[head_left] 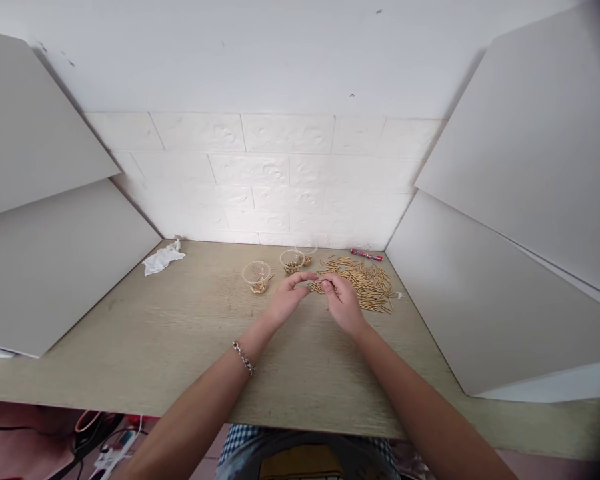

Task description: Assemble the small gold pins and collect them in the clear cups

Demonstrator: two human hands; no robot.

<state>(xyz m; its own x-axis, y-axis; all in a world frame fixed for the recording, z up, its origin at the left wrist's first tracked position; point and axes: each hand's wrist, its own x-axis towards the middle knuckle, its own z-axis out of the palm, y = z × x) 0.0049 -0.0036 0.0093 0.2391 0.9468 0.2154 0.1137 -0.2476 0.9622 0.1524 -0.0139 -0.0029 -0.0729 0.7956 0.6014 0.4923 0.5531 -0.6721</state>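
A pile of thin gold-coloured metal rods (373, 283) is spread over the back right of the table. At its left edge, my right hand (345, 307) is closed in a pinch, thumb against index finger, apparently on one thin rod; the fingers cover most of it. My left hand (285, 300) faces it with thumb and index finger stretched apart and nothing visible between them. Beyond my left hand stand a clear round container (257, 272) with small gold pieces, a second clear container (293, 259) with gold pieces, and a third (307, 249) partly behind it.
A red marker-like tube (366, 255) lies behind the pile near the wall. Crumpled white tissue (164, 258) is at the back left. Grey panels (70, 267) flank the wooden table (180, 360) on both sides, and a white brick-patterned wall (265, 167) closes the back.
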